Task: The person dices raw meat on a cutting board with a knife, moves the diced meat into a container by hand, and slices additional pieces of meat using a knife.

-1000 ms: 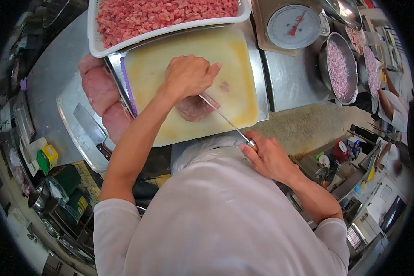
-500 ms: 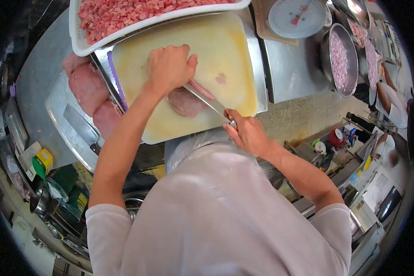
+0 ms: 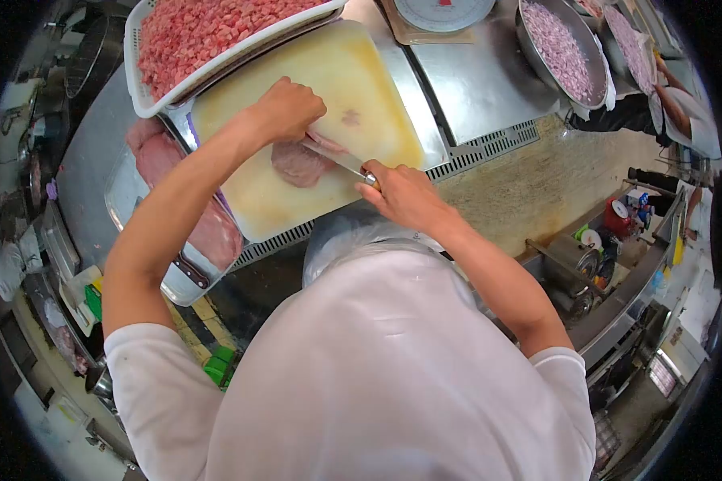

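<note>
My right hand grips a knife by its handle, with the blade pointing up and left across the yellowed cutting board. A pink piece of raw meat lies on the board along the near side of the blade, and a thin strip of meat shows along the far side. Over the blade's tip end, my left hand is closed with its fingers curled under. What its fingers hold is hidden behind the hand.
Diced meat fills a white basket at the board's far edge. Larger raw meat and a dark-handled knife rest on a metal tray at left. Right stand a dial scale and a bowl of chopped onion. A co-worker stands far right.
The whole view has turned and shifted. My left hand has curled tighter, with its thumb no longer sticking out. The knife stays between the meat and the strip, in my right hand.
</note>
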{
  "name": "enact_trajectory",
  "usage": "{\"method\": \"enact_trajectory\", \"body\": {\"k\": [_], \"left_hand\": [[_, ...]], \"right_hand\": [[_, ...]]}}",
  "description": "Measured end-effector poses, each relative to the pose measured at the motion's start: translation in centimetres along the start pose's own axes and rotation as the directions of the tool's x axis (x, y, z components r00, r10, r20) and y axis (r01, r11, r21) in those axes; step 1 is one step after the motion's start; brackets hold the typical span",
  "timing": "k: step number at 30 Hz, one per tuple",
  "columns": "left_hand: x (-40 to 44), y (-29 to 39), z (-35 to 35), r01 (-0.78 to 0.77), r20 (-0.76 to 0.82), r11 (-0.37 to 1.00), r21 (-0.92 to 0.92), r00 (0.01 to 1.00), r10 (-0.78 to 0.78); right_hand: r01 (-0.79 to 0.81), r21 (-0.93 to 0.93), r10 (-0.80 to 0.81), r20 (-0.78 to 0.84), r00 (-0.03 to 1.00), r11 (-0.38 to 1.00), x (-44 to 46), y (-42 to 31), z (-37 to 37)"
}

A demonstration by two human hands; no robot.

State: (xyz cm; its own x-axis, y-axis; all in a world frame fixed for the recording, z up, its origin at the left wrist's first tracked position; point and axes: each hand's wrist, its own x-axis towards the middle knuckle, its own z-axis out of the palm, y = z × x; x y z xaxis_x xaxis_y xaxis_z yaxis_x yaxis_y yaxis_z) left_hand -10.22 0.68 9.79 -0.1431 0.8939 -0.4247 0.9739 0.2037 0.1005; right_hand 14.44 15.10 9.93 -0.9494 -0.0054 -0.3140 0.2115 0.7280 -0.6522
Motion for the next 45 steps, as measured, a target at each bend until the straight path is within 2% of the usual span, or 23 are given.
{"method": "enact_trajectory", "body": {"k": [4, 7, 10, 12, 15, 16, 19, 22, 25, 28, 31, 35, 38, 41, 45], "left_hand": [[0.9, -0.6, 1.5, 0.109, -0.105, 0.979, -0.171, 0.986, -0.128], [0.7, -1.6, 2.9, 0.032, -0.131, 0.884, -0.467, 0.986, -0.105], [1.3, -0.7, 3.8, 0.124, -0.202, 0.929, -0.349, 0.958, -0.204], [2.2, -0.8, 3.9, 0.163, -0.136, 0.923, -0.349, 0.966, -0.222], [3.0, -0.3, 3.0, 0.229, -0.069, 0.924, -0.305, 0.963, -0.261], [2.9, -0.1, 2.9, 0.26, -0.046, 0.922, -0.287, 0.957, -0.285], [2.1, -0.2, 3.2, 0.312, -0.106, 0.848, -0.429, 0.915, -0.39], [0.8, 0.1, 1.7, 0.244, -0.306, 0.805, -0.541, 0.835, -0.458], [-0.7, 1.2, -2.6, 0.213, -0.331, 0.762, -0.612, 0.805, -0.491], [-1.9, 1.7, -3.9, 0.157, -0.398, 0.782, -0.603, 0.79, -0.466], [-2.9, 2.9, -3.5, 0.289, -0.271, 0.796, -0.532, 0.832, -0.484], [-2.7, 3.1, -1.2, 0.308, -0.229, 0.793, -0.525, 0.847, -0.48], [-2.7, 1.9, -0.4, 0.312, -0.219, 0.772, -0.554, 0.84, -0.497], [-3.7, 0.6, 1.3, 0.321, -0.225, 0.753, -0.575, 0.822, -0.523], [-4.5, -0.7, 3.2, 0.329, -0.238, 0.727, -0.602, 0.796, -0.557]], "right_hand": [[0.019, -0.01, -0.019, -0.005, 1.0, 1.0, 0.0, 0.5, 0.5], [0.022, -0.012, -0.022, -0.031, 0.999, 1.0, 0.0, 0.6, 0.6], [0.033, 0.001, -0.033, -0.017, 0.999, 0.999, -0.3, 0.7, 0.5], [0.049, -0.007, -0.049, -0.006, 0.999, 0.999, -1.2, 1.3, 0.0], [-0.058, -0.012, 0.059, 0.1, 0.993, 0.998, -5.5, 2.3, -2.4], [-0.061, -0.017, 0.062, 0.083, 0.995, 0.998, -7.4, 3.9, -2.2], [-0.129, 0.047, 0.123, 0.106, 0.987, 0.991, -10.9, 5.3, -3.0], [-0.165, 0.105, 0.152, 0.123, 0.981, 0.981, -10.6, 2.9, -5.2], [-0.171, 0.151, 0.151, 0.138, 0.979, 0.974, -8.8, 0.3, -5.0], [-0.176, 0.176, 0.148, 0.163, 0.976, 0.969, -7.0, -1.3, -5.2], [-0.181, 0.153, 0.148, 0.203, 0.968, 0.972, -6.0, -1.7, -5.9], [-0.206, 0.126, 0.155, 0.328, 0.932, 0.97, -4.4, -3.9, -8.4], [-0.161, 0.111, 0.121, 0.304, 0.945, 0.981, -3.1, -5.2, -8.3], [-0.141, -0.005, 0.138, 0.249, 0.959, 0.99, -2.1, -5.9, -5.8], [-0.185, -0.078, 0.2, 0.29, 0.936, 0.98, -0.3, -6.2, -3.5]]}}
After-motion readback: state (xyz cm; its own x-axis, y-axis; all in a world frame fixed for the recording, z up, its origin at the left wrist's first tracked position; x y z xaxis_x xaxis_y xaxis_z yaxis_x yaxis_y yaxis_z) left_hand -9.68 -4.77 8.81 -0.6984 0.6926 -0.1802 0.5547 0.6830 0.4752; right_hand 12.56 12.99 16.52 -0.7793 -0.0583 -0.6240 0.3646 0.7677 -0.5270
